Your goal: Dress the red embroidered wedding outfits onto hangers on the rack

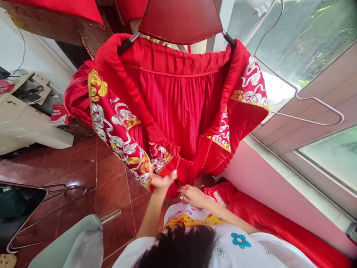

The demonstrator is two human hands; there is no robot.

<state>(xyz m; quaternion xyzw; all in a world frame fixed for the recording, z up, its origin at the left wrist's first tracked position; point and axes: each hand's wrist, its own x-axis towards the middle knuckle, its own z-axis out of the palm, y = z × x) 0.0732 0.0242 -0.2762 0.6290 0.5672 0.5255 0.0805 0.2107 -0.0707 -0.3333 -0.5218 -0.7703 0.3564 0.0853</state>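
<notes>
A red pleated skirt (pixel 178 100) with silver and gold embroidered panels hangs with its waistband stretched wide over two black-tipped metal rods below a brown panel. At the skirt's near edge, my left hand (pixel 163 181) is closed on the red cloth beside an embroidered panel, its thumb showing and its other fingers mostly behind the fabric. Just right of it, my right hand (pixel 193 196) is closed at the lower front of the waistband, fingers curled together. The cloth pinched in its fingertips is small and partly hidden.
A wire hanger (pixel 320 98) hangs by the window on the right. Red cloth (pixel 264 216) lies along the pink wall. To the left are a black chair (pixel 22 212), a pale cabinet (pixel 30 126) and a tiled floor (pixel 111 190). The brown panel (pixel 181 20) is at top centre.
</notes>
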